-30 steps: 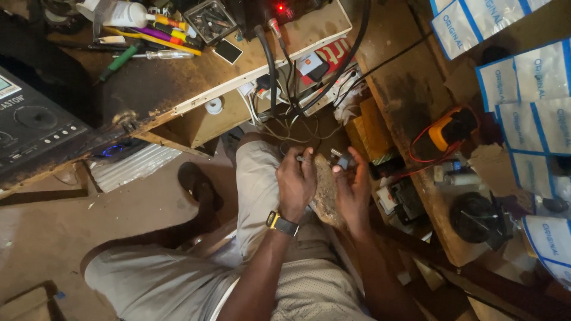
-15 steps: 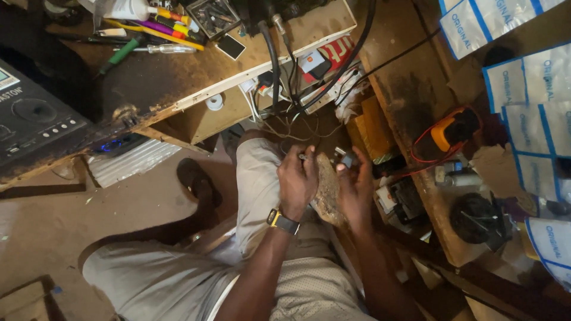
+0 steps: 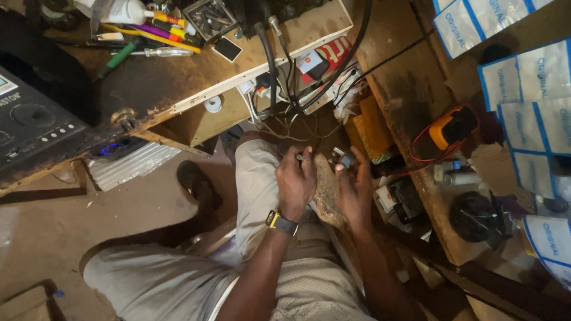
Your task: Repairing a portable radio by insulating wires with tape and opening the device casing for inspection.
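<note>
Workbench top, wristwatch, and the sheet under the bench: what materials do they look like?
Workbench top: likely wood board, dark and stained, with a pale raw edge showing along the front.
Wristwatch on the left hand: dark strap, probably rubber or plastic, with a yellow case trim; too small to be sure.
Sheet under the bench: looks like corrugated metal, grey with parallel ridges.

The left hand [image 3: 295,181] and right hand [image 3: 355,189] are hovering side by side above the knee, fingers curling inward, forearms reaching forward from below
</note>
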